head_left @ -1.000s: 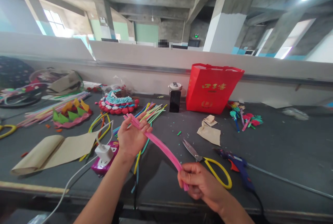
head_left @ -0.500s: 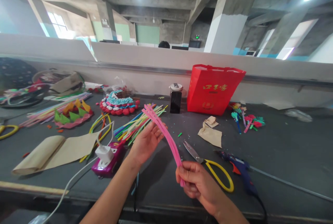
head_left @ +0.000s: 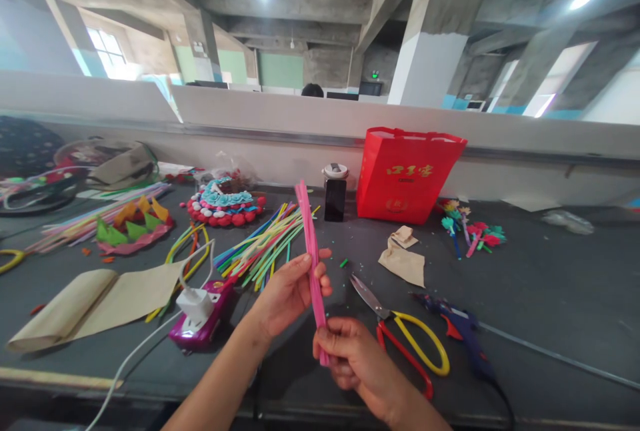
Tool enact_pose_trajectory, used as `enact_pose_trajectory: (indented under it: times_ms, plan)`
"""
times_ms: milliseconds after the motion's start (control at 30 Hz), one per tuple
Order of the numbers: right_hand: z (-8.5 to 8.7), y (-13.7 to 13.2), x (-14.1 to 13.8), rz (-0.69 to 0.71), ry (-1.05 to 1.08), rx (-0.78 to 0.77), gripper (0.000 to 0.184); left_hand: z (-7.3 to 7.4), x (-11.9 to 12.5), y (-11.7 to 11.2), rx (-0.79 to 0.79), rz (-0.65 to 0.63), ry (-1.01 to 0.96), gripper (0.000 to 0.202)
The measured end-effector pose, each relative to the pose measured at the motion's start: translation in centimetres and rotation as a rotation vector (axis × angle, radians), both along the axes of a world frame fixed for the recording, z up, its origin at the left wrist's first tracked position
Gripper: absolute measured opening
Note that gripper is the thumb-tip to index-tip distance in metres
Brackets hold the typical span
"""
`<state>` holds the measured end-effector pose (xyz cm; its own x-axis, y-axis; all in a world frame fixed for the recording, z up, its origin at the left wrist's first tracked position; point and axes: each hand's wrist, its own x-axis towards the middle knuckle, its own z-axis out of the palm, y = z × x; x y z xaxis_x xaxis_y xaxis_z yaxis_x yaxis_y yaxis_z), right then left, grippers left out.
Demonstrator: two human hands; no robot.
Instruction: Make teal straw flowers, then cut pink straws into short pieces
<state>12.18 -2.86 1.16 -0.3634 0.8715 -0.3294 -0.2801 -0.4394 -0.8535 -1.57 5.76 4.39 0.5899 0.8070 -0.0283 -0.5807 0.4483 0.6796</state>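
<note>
A bundle of pink pipe cleaners (head_left: 311,244) stands nearly upright in front of me, above the dark tabletop. My right hand (head_left: 345,351) pinches its lower end between thumb and fingers. Higher up, around the middle, my left hand (head_left: 295,287) has its thumb against the bundle and its fingers curled behind it. Behind the left hand lies a loose pile of multicoloured pipe cleaners (head_left: 260,244). Scissors (head_left: 380,311) with one yellow and one red handle rest just right of my right hand, partly hidden by it. Farther right is a dark blue glue gun (head_left: 465,331) with a red trigger.
A purple power strip (head_left: 203,324) with a white plug sits left of my forearm, beside brown paper (head_left: 95,304). At the back stand a phone (head_left: 335,200) and a red bag (head_left: 407,177). Craft flowers (head_left: 483,234) lie right; a pompom wreath (head_left: 225,207) lies left.
The pink bundle has swung from leaning left to nearly upright, and its lower end moved left with my right hand. My left hand, earlier open beside it, has closed around its middle.
</note>
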Motion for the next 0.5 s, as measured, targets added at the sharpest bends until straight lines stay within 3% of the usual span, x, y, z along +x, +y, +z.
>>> enact_pose_trajectory:
  times_ms: [67, 133, 267, 367, 500]
  plan:
    - [-0.3, 0.2, -0.4, -0.013, -0.127, 0.087, 0.037, 0.4, 0.2, -0.3, 0.002, 0.022, -0.040, 0.022]
    - [-0.7, 0.4, -0.7, -0.099, -0.358, 0.289, 0.033, 0.8, 0.5, -0.8, 0.042, 0.069, -0.047, 0.017]
    - [-1.9, 1.2, -0.6, -0.245, -0.733, 0.661, 0.023, 0.9, 1.0, -2.3, 0.246, 0.126, 0.074, 0.023]
    - [-3.1, 1.8, -0.2, -0.227, -0.866, 0.767, 0.018, 0.0, 1.2, -3.0, 0.415, 0.087, 0.264, 0.031]
    - [-3.9, 2.2, -0.2, -0.190, -0.939, 0.770, 0.023, -0.9, 1.4, -3.2, 0.534, 0.086, 0.486, 0.034]
